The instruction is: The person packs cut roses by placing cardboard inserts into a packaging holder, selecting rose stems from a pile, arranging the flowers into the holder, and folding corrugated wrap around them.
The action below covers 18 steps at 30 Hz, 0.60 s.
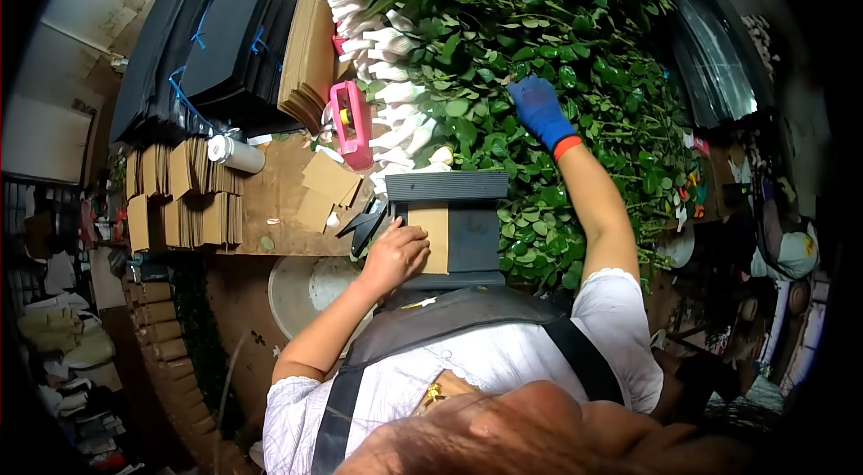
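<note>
- In the head view, the left hand (pixel 395 252) lies palm down on a brown cardboard piece (pixel 438 237), fingers bent and slightly apart, pressing rather than clamping.
- That cardboard sits inside the dark gray ridged frame (pixel 474 239), close in front of the person's apron (pixel 431 327). It should be light and fairly stiff, though a hard push might crease it; its free edges look the best place to take it.
- The right hand (pixel 537 106), in a blue glove with an orange-red cuff, reaches into the leafy stems (pixel 575 53). Leaves crowd its fingertips, so whether they are closed on a stem cannot be told.
- The stems are heaped to the right of the white-wrapped flower heads (pixel 391 71). Each is likely light and springy, apt to snag on its neighbors, with leaves that tear easily. A grip on the stem suits it better than one on the wrapped end, which looks fragile.
- Left of the wraps, a pink tape dispenser (pixel 362 151) stands on the worktable (pixel 280 196), near loose cardboard squares (pixel 324 178). It is probably rigid and best taken by its frame.
</note>
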### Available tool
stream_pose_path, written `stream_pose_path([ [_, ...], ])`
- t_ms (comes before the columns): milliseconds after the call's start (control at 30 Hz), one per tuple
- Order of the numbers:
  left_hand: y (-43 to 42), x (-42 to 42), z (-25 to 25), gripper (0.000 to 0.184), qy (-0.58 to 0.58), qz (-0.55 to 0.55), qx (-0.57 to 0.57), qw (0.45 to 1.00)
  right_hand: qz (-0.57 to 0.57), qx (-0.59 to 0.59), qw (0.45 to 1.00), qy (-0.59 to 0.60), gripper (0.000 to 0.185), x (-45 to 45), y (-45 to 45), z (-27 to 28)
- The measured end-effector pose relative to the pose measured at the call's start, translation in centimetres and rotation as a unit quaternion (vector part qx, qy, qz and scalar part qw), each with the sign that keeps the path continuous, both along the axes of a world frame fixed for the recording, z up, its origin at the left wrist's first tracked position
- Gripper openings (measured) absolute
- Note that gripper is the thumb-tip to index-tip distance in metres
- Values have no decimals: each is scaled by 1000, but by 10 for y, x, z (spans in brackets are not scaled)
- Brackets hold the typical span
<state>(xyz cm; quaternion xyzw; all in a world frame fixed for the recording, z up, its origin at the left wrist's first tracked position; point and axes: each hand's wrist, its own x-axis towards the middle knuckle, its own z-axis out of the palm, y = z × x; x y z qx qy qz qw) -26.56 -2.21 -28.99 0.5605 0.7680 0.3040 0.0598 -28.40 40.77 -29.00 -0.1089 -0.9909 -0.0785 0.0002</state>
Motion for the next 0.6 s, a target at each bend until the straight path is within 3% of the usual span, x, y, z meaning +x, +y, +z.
stream_pose_path([
  [167,1,-1,-2,13,4,-8,13,1000,78,-35,996,10,36,4,36,47],
  [267,1,-1,0,12,2,-8,9,1000,43,-33,998,-39,39,4,30,113],
  [367,1,-1,-2,12,-4,-6,4,1000,-27,-24,993,-108,56,1,18,177],
  [400,1,-1,-1,12,-7,-6,1,1000,-57,-21,995,-77,51,1,11,186],
  [467,2,-2,-1,12,-4,-6,8,1000,6,57,994,98,43,9,11,175],
  [533,3,-1,-2,12,-14,4,7,1000,-16,-20,962,272,29,-5,0,125],
  [600,3,-2,-3,13,-6,-6,0,1000,-37,120,975,183,34,-12,-5,51],
])
